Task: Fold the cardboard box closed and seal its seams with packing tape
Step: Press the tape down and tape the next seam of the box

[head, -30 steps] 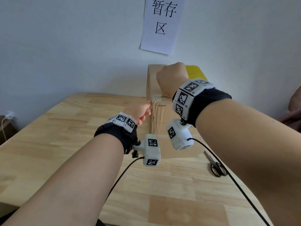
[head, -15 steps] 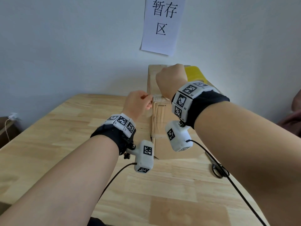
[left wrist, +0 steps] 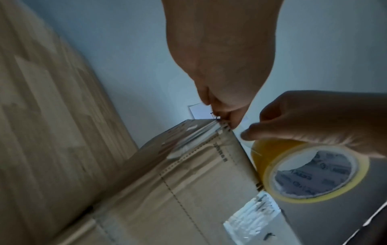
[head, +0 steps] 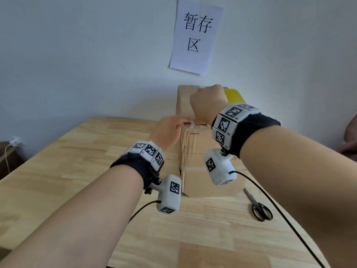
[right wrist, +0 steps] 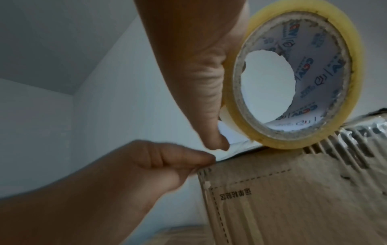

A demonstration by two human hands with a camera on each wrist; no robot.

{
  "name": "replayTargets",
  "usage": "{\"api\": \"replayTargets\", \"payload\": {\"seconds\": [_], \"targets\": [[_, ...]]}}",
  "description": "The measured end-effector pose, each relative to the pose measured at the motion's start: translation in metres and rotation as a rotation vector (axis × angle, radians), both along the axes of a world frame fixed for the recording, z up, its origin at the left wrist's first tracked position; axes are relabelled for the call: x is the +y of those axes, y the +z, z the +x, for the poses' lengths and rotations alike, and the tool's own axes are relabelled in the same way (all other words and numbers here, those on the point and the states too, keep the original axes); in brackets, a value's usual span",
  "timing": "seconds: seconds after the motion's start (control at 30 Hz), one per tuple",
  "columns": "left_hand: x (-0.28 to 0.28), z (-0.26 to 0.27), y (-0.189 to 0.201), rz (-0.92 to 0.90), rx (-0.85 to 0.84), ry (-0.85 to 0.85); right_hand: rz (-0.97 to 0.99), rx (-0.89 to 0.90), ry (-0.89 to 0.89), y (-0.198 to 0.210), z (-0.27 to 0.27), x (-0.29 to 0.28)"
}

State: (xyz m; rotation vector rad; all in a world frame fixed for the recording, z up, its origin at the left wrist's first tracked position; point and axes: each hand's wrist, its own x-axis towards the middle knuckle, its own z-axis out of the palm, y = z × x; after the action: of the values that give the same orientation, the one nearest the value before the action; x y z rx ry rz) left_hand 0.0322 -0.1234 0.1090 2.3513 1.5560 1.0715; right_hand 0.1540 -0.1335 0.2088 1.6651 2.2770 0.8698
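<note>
The closed cardboard box (head: 195, 151) stands on the wooden table (head: 58, 171) near the wall. My right hand (head: 207, 101) grips the yellow packing tape roll (head: 233, 95) and holds it on the box's top face. The right wrist view shows the tape roll (right wrist: 326, 49) standing on edge on the box (right wrist: 293, 199), my thumb against its side. My left hand (head: 170, 130) pinches the loose tape end at the box's near top left corner. In the left wrist view its fingertips (left wrist: 228, 119) meet right on that corner, and shiny tape runs down the box (left wrist: 199, 182) below.
Black scissors (head: 258, 206) lie on the table to the right of the box, beside my right wrist cable. A paper sign (head: 197, 35) hangs on the wall behind. Part of another person (head: 349, 136) shows at the right edge.
My left hand has risen from the box's left side up to its near top corner. The right hand with the roll has stayed on the box top.
</note>
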Motion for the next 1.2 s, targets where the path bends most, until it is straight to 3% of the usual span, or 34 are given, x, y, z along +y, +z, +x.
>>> {"api": "replayTargets", "payload": {"seconds": [0.13, 0.33, 0.6, 0.7, 0.9, 1.2], "targets": [[0.004, -0.006, 0.001, -0.003, 0.182, 0.004, 0.041, 0.041, 0.058, 0.005, 0.008, 0.003], [0.010, -0.011, -0.002, 0.019, 0.187, -0.028, 0.205, 0.151, 0.189, -0.002, 0.031, 0.008], [0.021, -0.018, -0.024, 0.011, -0.079, -0.144, 0.364, 0.809, 0.267, -0.047, 0.060, 0.009], [0.023, -0.016, -0.026, 0.030, -0.104, -0.160, 0.428, 1.034, 0.238, -0.051, 0.068, 0.011], [0.023, -0.021, -0.025, 0.085, 0.004, -0.151, 0.226, 1.382, 0.273, -0.062, 0.082, 0.023], [0.010, -0.011, -0.033, 0.079, 0.081, -0.036, 0.016, 1.415, 0.028, -0.070, 0.112, 0.040]]}}
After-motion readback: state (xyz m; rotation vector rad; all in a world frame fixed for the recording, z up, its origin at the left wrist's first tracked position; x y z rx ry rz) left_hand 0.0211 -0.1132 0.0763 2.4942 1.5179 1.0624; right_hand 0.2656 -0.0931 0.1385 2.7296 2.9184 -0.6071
